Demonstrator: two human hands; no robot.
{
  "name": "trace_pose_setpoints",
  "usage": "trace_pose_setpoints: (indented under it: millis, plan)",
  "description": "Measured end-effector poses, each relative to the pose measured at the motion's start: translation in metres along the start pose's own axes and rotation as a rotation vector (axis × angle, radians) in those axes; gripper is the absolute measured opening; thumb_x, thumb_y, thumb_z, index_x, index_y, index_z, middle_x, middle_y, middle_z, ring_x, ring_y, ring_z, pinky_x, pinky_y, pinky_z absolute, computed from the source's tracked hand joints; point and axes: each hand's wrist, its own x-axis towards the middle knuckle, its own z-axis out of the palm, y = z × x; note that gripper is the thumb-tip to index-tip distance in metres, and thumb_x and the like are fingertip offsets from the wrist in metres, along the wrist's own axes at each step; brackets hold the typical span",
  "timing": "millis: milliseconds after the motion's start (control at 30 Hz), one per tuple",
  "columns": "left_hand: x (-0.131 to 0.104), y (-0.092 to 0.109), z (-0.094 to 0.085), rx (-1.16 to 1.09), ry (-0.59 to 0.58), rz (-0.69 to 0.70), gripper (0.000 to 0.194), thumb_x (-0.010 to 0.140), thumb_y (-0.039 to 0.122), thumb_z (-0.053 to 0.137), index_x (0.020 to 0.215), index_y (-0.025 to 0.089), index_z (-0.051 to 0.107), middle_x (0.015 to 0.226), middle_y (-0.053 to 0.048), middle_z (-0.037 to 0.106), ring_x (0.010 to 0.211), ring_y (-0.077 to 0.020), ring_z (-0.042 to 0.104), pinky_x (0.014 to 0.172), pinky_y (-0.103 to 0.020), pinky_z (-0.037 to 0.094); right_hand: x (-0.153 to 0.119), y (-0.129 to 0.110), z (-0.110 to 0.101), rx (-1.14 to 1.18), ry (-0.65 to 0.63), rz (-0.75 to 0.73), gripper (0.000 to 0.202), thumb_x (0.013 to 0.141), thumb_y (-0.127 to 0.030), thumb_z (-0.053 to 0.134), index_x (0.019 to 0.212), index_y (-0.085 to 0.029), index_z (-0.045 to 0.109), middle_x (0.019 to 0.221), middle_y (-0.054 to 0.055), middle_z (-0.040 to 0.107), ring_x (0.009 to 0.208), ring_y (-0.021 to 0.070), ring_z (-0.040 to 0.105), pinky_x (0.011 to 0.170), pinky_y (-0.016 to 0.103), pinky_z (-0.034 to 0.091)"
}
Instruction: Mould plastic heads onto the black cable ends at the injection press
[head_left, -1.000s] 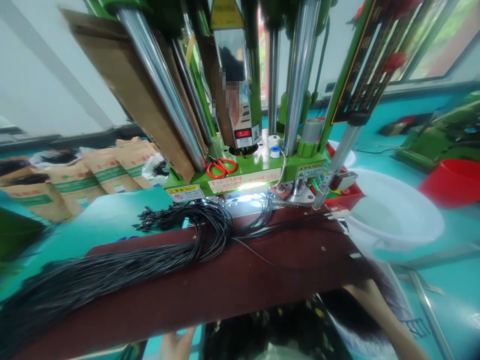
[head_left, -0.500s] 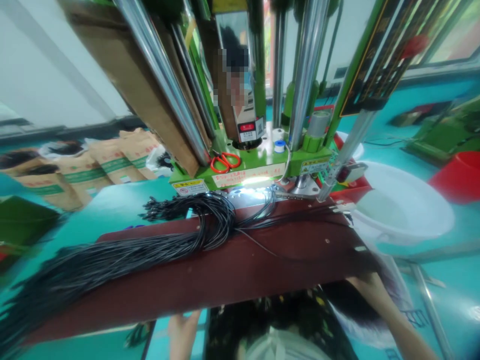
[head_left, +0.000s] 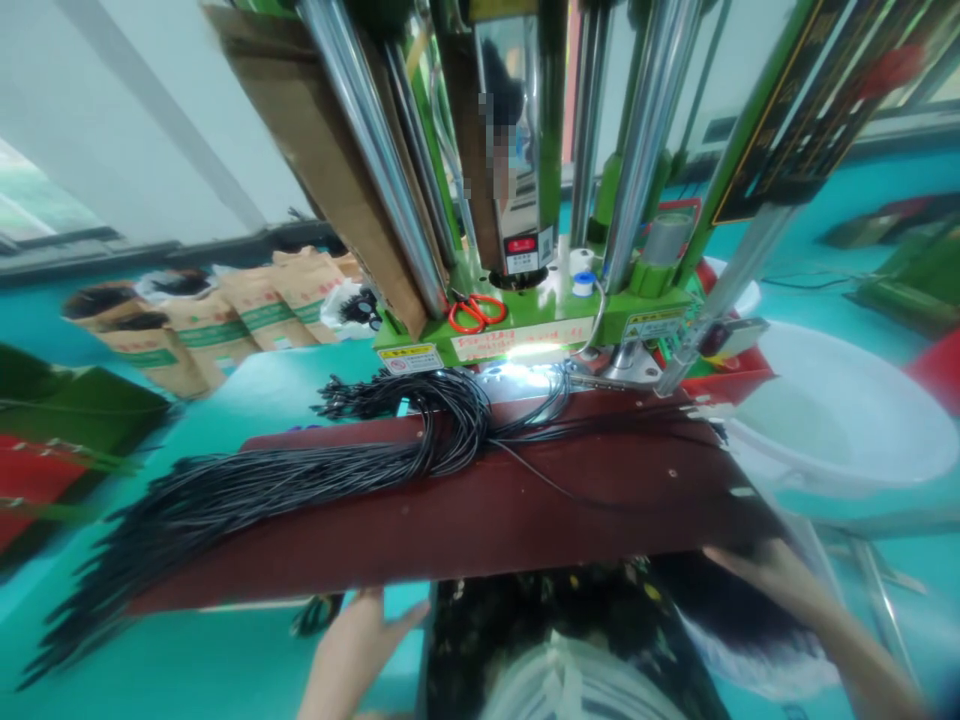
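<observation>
My left hand [head_left: 360, 645] is just below the front edge of a dark red board [head_left: 525, 530]. Its thumb is spread to the right, and the board's edge hides its fingertips. At the board's right front corner is my right hand [head_left: 772, 575], blurred, its thumb pointing left along the edge and its other fingers hidden. Across the board lies a big bundle of thin black cables [head_left: 300, 475], fanned out to the left and looped near the middle. A few cables run right from the loop. Neither hand touches the cables.
A green press machine [head_left: 540, 320] with steel columns rises behind the board, red-handled scissors [head_left: 477, 313] and a blue-and-white spool [head_left: 583, 284] on its ledge. A large white tub [head_left: 847, 400] stands right. Paper sacks [head_left: 255, 300] line the left back. Dark material in a bag [head_left: 750, 620] sits below right.
The whole view has shifted, so the machine and board appear farther right. My left hand shows more fully below the board's edge. The cables lie as before.
</observation>
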Motion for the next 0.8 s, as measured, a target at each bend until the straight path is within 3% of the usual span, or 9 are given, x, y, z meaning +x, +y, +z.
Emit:
trace_pose_setpoints:
  millis: [67,167,267,333,400,467,567,667,800]
  plan:
    - [-0.016,0.016,-0.019,0.127,-0.182,-0.002,0.065,0.050,0.055,0.066,0.100,0.012,0.065,0.086,-0.017,0.068,0.085,-0.0384,0.062,0.075,-0.045,0.046,0.001,0.009,-0.002,-0.041,-0.041,0.000,0.028,0.057,-0.047,0.060,0.070,-0.022,0.060,0.074,0.009,0.069,0.082,0.0327,0.063,0.072,0.042,0.053]
    - [-0.035,0.067,-0.025,0.119,-0.390,0.381,0.054,0.063,0.053,0.063,0.108,0.024,0.063,0.098,-0.010,0.068,0.092,-0.0288,0.062,0.082,-0.037,0.046,0.002,0.019,0.000,-0.087,-0.023,-0.019,0.022,0.059,-0.043,0.054,0.066,-0.022,0.058,0.067,0.008,0.067,0.081,0.0327,0.063,0.075,0.045,0.051]
    - [-0.030,0.137,-0.003,0.210,-0.275,0.953,0.070,0.068,0.055,0.060,0.129,0.025,0.045,0.132,-0.010,0.047,0.123,-0.0289,0.041,0.103,-0.043,0.030,0.003,0.020,0.003,-0.095,-0.044,-0.033,0.025,0.062,-0.040,0.051,0.075,-0.020,0.059,0.075,0.009,0.068,0.079,0.0305,0.064,0.076,0.045,0.051]
    - [-0.009,0.180,0.020,0.308,-0.147,1.158,0.087,0.063,0.058,0.063,0.135,0.018,0.035,0.143,-0.015,0.030,0.132,-0.0322,0.024,0.106,-0.049,0.021,0.003,0.018,0.003,-0.109,-0.072,-0.025,0.029,0.065,-0.038,0.049,0.082,-0.017,0.058,0.082,0.013,0.069,0.079,0.0301,0.064,0.075,0.044,0.051]
    - [0.018,0.214,0.041,0.389,-0.087,1.269,0.096,0.061,0.063,0.061,0.137,0.013,0.030,0.145,-0.019,0.021,0.133,-0.0330,0.018,0.106,-0.048,0.021,0.002,0.019,-0.001,-0.145,-0.070,-0.040,0.035,0.066,-0.036,0.047,0.091,-0.014,0.058,0.094,0.016,0.067,0.087,0.0307,0.063,0.080,0.044,0.050]
    - [0.044,0.238,0.057,0.451,-0.064,1.334,0.095,0.065,0.065,0.056,0.136,0.009,0.028,0.144,-0.022,0.020,0.132,-0.0332,0.019,0.105,-0.046,0.022,0.000,0.026,-0.008,-0.176,-0.037,-0.085,0.045,0.067,-0.032,0.047,0.107,-0.012,0.054,0.111,0.017,0.061,0.103,0.0305,0.057,0.090,0.044,0.045]
    - [0.068,0.266,0.069,0.545,-0.015,1.319,0.068,0.080,0.049,0.049,0.131,0.006,0.034,0.132,-0.023,0.038,0.123,-0.0308,0.036,0.100,-0.043,0.030,-0.007,0.044,-0.020,-0.189,0.058,-0.091,0.059,0.070,-0.031,0.046,0.125,-0.010,0.041,0.129,0.017,0.049,0.118,0.0287,0.046,0.100,0.045,0.035]
    - [0.073,0.287,0.075,0.667,-0.044,1.264,0.031,0.088,0.024,0.037,0.111,0.008,0.049,0.108,-0.018,0.054,0.106,-0.0259,0.049,0.091,-0.039,0.038,-0.015,0.055,-0.032,-0.163,0.139,-0.036,0.059,0.074,-0.032,0.045,0.129,-0.012,0.036,0.127,0.016,0.050,0.113,0.0270,0.051,0.097,0.044,0.039]
    - [0.071,0.308,0.083,0.748,-0.097,1.150,0.025,0.084,0.007,0.031,0.098,0.007,0.051,0.095,-0.018,0.056,0.092,-0.0241,0.056,0.078,-0.037,0.044,-0.019,0.032,-0.047,-0.186,0.321,-0.050,0.049,0.077,-0.032,0.044,0.122,-0.013,0.045,0.116,0.015,0.057,0.105,0.0275,0.056,0.092,0.043,0.043]
